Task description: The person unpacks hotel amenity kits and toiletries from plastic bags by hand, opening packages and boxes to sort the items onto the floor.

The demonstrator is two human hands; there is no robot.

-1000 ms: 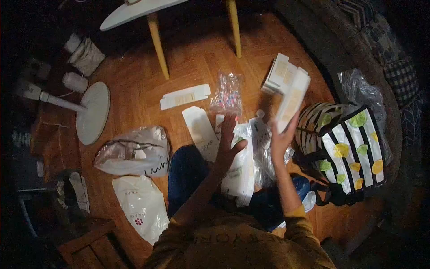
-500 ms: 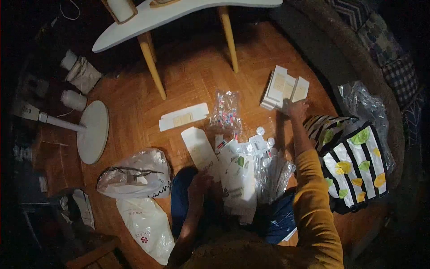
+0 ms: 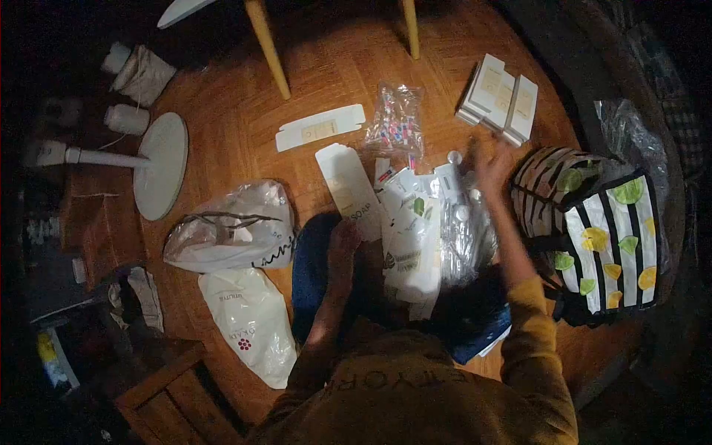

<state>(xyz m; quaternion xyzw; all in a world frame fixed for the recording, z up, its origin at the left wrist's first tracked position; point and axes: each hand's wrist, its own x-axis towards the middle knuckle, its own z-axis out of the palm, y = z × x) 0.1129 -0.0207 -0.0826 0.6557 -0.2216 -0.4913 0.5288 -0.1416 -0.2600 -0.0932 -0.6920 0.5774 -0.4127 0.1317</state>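
My left hand [image 3: 345,243] is closed at the near end of a long white soap carton [image 3: 346,182] that lies slantwise in front of me; its fingers are dim. My right hand [image 3: 491,159], somewhat blurred, hovers just short of a stack of small white boxes [image 3: 495,96], fingers apart and nothing visible in them. Between my hands lies a heap of white printed packets [image 3: 411,248] beside clear plastic-wrapped items [image 3: 463,241]. Beyond it sits a clear bag of small red, blue and white pieces [image 3: 397,122]. Another flattened carton [image 3: 320,127] rests on the floor.
At right stands a striped bag with a lemon print [image 3: 612,248], with crumpled clear plastic [image 3: 630,137] behind it. Left are a clear plastic bag [image 3: 230,230], a white printed bag [image 3: 248,322] and a round white stand base [image 3: 161,167]. Table legs [image 3: 268,52] rise ahead.
My right hand has drawn back from the box stack towards me. The stack stays put. My left hand remains at the soap carton. The view has tilted downward.
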